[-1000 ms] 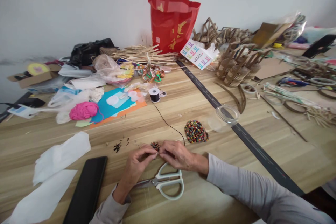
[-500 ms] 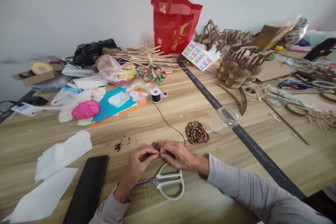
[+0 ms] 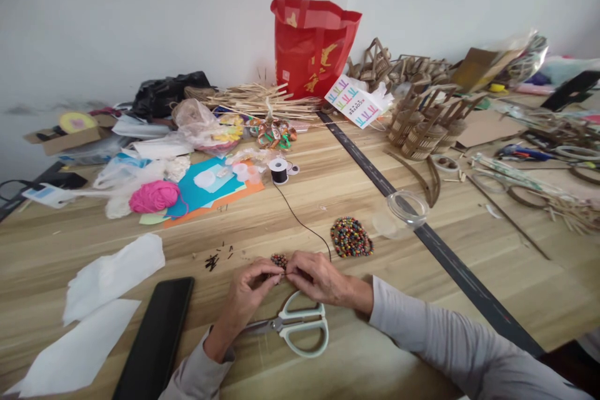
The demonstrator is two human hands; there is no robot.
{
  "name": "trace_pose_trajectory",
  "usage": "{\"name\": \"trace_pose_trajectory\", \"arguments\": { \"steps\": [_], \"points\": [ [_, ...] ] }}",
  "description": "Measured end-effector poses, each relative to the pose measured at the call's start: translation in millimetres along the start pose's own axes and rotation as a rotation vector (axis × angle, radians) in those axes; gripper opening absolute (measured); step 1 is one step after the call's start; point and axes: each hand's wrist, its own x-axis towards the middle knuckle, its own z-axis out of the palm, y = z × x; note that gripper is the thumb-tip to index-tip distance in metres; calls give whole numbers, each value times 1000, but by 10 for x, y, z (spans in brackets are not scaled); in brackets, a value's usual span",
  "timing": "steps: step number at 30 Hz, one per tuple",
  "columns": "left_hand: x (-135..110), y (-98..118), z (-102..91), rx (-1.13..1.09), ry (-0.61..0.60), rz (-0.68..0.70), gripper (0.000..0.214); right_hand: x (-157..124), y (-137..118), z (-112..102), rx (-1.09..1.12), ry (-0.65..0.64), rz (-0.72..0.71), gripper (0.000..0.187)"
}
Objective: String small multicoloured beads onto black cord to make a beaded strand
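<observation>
My left hand (image 3: 248, 284) and my right hand (image 3: 316, 276) meet fingertip to fingertip above the table, both closed in a pinch. A short dark piece of cord shows between them. The black cord (image 3: 300, 220) runs from a spool (image 3: 278, 171) and disappears behind my right hand. Just behind the fingertips lies a small bunch of multicoloured beads (image 3: 279, 259), partly hidden. A larger coil of bead strands (image 3: 351, 237) rests beyond my right hand. Scissors (image 3: 300, 325) with white handles lie under my hands, their blades partly covered by my left hand.
Left of my hands are a black phone (image 3: 157, 331), white paper sheets (image 3: 112, 272) and small black bits (image 3: 213, 259). Pink yarn (image 3: 154, 197) sits farther back. A clear tape ring (image 3: 407, 207), small woven baskets (image 3: 424, 134) and a red bag (image 3: 314, 47) stand beyond.
The view has shifted very slightly. My hands hold almost the same pinch at the same spot.
</observation>
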Motion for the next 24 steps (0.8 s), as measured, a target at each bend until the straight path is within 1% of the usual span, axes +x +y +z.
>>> {"name": "trace_pose_trajectory", "arguments": {
  "steps": [8, 18, 24],
  "points": [
    [6, 19, 3, 22, 12, 12, 10, -8, 7, 11, -4, 5, 4, 6],
    [15, -11, 23, 18, 12, 96, 8, 2, -9, -2, 17, -22, -22, 6],
    [6, 37, 31, 87, -14, 77, 8, 5, -22, -12, 33, -16, -40, 5]
  ]
}}
